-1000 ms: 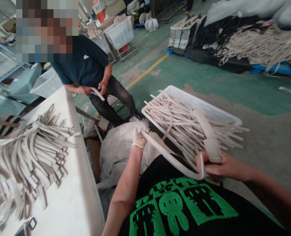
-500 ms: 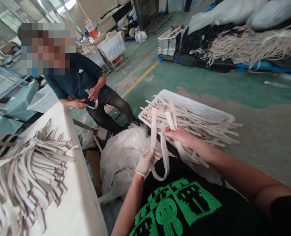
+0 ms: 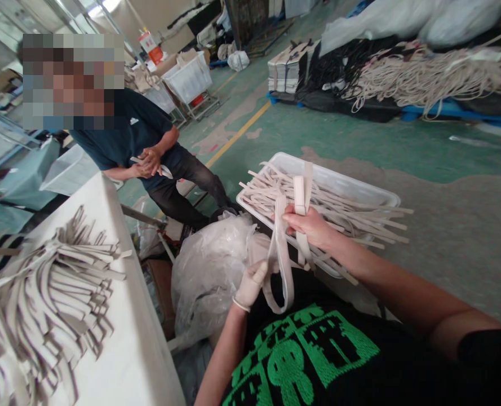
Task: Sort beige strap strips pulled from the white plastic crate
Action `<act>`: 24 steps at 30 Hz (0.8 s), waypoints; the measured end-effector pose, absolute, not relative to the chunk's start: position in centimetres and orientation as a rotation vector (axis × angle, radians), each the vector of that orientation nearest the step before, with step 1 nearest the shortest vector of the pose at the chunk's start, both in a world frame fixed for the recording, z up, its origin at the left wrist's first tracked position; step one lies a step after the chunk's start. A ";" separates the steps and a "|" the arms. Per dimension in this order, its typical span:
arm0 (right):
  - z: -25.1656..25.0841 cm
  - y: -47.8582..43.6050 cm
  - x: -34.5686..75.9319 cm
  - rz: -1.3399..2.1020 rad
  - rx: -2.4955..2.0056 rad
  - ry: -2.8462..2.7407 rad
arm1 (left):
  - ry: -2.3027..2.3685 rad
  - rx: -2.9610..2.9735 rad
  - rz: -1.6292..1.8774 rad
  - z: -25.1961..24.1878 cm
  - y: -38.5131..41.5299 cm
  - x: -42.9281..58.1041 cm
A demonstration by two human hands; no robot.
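**Pale strap (image 3: pixel 287 276) looped between both hands, just off the near side of the strap tub**

Head view, only one.

Surface/room: white counter (image 3: pixel 123 344) at left, slanting away, with a pile of pale dark-edged straps (image 3: pixel 60 282) on it. Floor (image 3: pixel 338 132) is green with worn gray patches and a yellow line (image 3: pixel 242 132). Far right: blue pallet (image 3: pixel 465 108) carrying a tangle of pale cord (image 3: pixel 436 76). Black material (image 3: pixel 335 70) and a bundled stack (image 3: pixel 286 70) sit left of that.

Containers: white tub (image 3: pixel 360 185) ahead of the wearer, heaped with pale straps (image 3: pixel 267 194); ends stick out over the rim. Clear plastic bag (image 3: pixel 212 259) between counter and tub, contents unclear. White bin (image 3: pixel 186 82) on a wheeled frame farther back.

Hands: left hand (image 3: pixel 251 285), gloved, fingers closed on one end of the strap. Right hand (image 3: pixel 305 224), bare, pinches the other side plus a folded band (image 3: pixel 300 194). Loop hangs down in front of the black shirt (image 3: pixel 305 344).

Co-worker (image 3: pixel 136 135) stands past the counter's far end, both hands together on a pale strip (image 3: pixel 165 171).
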State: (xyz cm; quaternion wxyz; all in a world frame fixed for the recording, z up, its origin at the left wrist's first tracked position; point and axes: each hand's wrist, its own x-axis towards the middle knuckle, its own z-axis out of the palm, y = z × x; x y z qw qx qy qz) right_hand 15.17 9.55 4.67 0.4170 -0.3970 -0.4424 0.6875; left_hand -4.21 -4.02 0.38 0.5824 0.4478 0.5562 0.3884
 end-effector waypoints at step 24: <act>10.7 7.4 24.5 1.172 -1.291 -1.741 | 1.382 1.497 0.633 1.5 -1.9 1.4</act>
